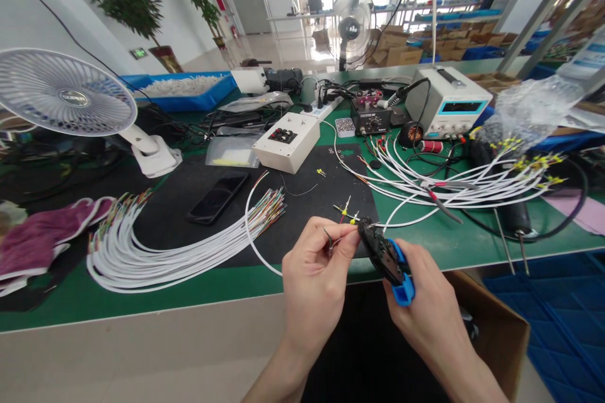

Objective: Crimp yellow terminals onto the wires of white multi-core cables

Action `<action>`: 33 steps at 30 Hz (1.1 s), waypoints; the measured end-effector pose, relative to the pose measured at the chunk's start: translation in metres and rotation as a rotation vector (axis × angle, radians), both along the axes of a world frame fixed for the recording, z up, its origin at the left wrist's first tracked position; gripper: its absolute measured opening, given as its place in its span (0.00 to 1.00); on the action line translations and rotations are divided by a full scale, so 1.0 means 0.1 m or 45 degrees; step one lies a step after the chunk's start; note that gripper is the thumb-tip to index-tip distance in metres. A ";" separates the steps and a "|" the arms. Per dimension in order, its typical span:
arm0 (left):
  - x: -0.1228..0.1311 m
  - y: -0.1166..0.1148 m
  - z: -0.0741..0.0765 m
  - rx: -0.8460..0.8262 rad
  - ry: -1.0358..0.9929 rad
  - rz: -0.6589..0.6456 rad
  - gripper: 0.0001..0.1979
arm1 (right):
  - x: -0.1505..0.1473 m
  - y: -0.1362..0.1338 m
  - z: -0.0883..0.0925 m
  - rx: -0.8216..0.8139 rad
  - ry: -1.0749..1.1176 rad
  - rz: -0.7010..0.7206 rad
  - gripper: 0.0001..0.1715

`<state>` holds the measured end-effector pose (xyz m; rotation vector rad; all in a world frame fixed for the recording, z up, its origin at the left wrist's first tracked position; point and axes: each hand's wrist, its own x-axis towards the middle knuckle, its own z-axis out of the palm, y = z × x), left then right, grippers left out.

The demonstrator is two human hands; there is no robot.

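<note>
My left hand [317, 274] pinches thin stripped wires at the end of a white cable [258, 245], which trails down behind the fingers. A crimping tool [379, 250] with a black head and blue handles [403, 290] is gripped in my right hand [425, 296]. The tool's jaws meet the wires just beyond my left fingertips; what lies inside them is too small to make out. Behind the jaws, yellow-sleeved terminals [346, 206] lie on the black mat [302, 201]. Another small yellow terminal group [321, 172] sits farther back.
A bundle of white cables [161, 267] curves across the left side, and yellow-ended cables [454, 192] spread at right. Around them are a phone [218, 197], a beige switch box [288, 141], a power supply [448, 102], a white fan [70, 97] and a soldering station [372, 119].
</note>
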<state>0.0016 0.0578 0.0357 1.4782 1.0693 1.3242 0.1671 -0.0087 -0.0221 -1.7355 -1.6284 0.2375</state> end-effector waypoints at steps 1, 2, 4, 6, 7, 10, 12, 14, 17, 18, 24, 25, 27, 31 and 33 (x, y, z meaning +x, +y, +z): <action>0.00 0.00 0.01 0.007 0.020 0.011 0.04 | 0.00 0.00 -0.01 0.001 -0.005 -0.002 0.27; -0.01 -0.01 0.02 0.012 0.037 0.018 0.04 | -0.01 0.00 -0.01 0.002 -0.009 -0.003 0.28; -0.03 -0.01 0.03 0.010 0.049 0.021 0.04 | -0.02 0.00 -0.02 0.002 -0.012 0.001 0.29; -0.05 -0.01 0.03 -0.007 0.045 0.004 0.05 | -0.02 0.00 -0.02 -0.007 -0.011 0.005 0.29; -0.06 0.00 0.02 -0.025 0.035 -0.016 0.05 | -0.03 0.00 -0.01 -0.014 -0.010 0.006 0.29; -0.08 0.04 -0.02 -0.097 -0.033 -0.103 0.06 | -0.04 -0.01 0.00 -0.040 -0.001 0.005 0.30; -0.09 0.06 -0.05 -0.138 -0.095 -0.152 0.06 | -0.04 -0.01 -0.01 -0.046 0.016 -0.001 0.31; -0.11 0.07 -0.07 -0.164 -0.142 -0.185 0.06 | -0.04 -0.01 -0.02 -0.040 0.022 -0.007 0.31; -0.13 0.06 -0.09 -0.207 -0.201 -0.224 0.06 | -0.03 -0.01 -0.03 -0.025 0.004 -0.009 0.31; -0.13 0.06 -0.10 -0.223 -0.216 -0.234 0.06 | -0.04 -0.01 -0.03 -0.018 -0.004 -0.006 0.32; -0.15 0.05 -0.10 -0.293 -0.246 -0.241 0.06 | -0.07 0.00 0.03 -0.039 0.007 -0.006 0.31; -0.15 0.05 -0.10 -0.294 -0.253 -0.239 0.06 | -0.07 0.00 0.04 -0.037 0.006 -0.007 0.31; -0.15 0.05 -0.10 -0.277 -0.258 -0.224 0.05 | -0.07 0.00 0.05 -0.035 0.002 -0.003 0.31; -0.16 0.05 -0.09 -0.216 -0.233 -0.167 0.04 | -0.07 -0.02 0.06 -0.052 0.002 0.006 0.32; -0.16 0.05 -0.09 -0.194 -0.226 -0.148 0.03 | -0.07 -0.02 0.06 -0.043 0.006 0.003 0.31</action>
